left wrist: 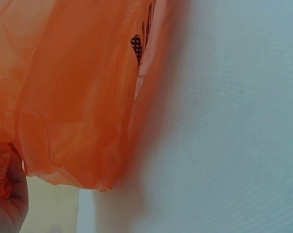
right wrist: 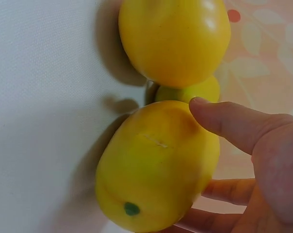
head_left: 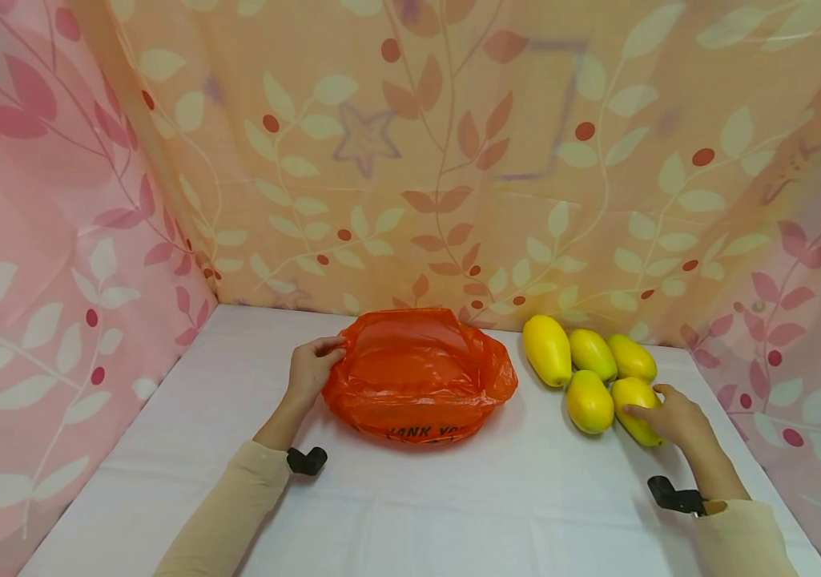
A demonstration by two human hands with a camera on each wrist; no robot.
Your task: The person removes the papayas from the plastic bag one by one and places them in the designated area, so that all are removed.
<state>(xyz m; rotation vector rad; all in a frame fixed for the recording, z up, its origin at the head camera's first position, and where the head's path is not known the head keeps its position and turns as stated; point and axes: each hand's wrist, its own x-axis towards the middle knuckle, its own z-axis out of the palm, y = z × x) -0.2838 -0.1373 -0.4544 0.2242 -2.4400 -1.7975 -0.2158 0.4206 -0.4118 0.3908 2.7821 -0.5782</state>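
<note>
An orange-red plastic bag (head_left: 417, 361) with dark lettering lies with its mouth spread wide on the white table. My left hand (head_left: 312, 370) pinches the bag's left rim; in the left wrist view the fingers (left wrist: 18, 179) curl round a fold of the film. At the right, several yellow mangoes sit in a cluster. My right hand (head_left: 680, 417) grips the nearest right mango (head_left: 635, 409), thumb on one side and fingers on the other. The right wrist view shows this mango (right wrist: 156, 165) with a green stem spot, resting low beside another mango (right wrist: 175, 39).
Beside the held mango lies another mango (head_left: 590, 402). Behind are a longer yellow fruit (head_left: 547, 350) and two more mangoes (head_left: 593, 354). Patterned cloth walls (head_left: 410, 160) enclose the white table (head_left: 439, 513) at the back and both sides.
</note>
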